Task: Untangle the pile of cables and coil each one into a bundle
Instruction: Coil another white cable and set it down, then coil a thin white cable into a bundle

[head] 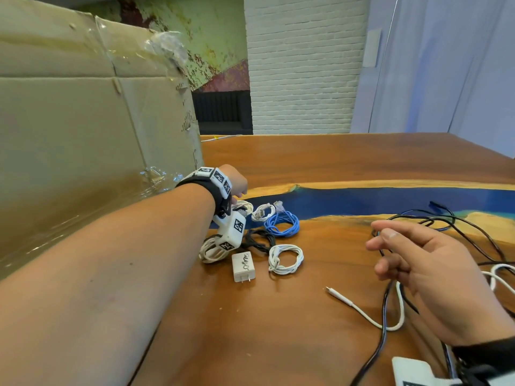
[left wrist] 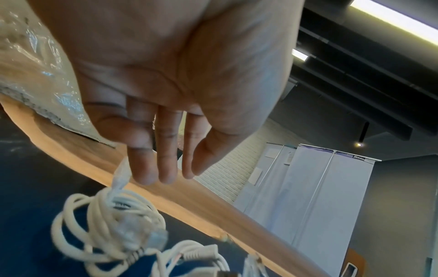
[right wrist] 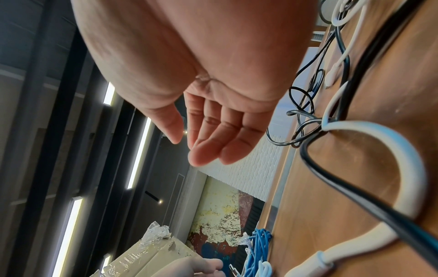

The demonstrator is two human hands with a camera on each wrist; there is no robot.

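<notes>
Cables: several coiled bundles (head: 281, 222) lie by the left hand (head: 235, 181), its fingers straight, holding nothing. Loose black and white cables (head: 390, 310) remain under the open right hand (head: 418, 263).

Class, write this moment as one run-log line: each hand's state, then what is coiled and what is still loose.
left hand: open above white bundle | right hand: open, empty | coiled: blue cable | loose: black cable, white cable
</notes>
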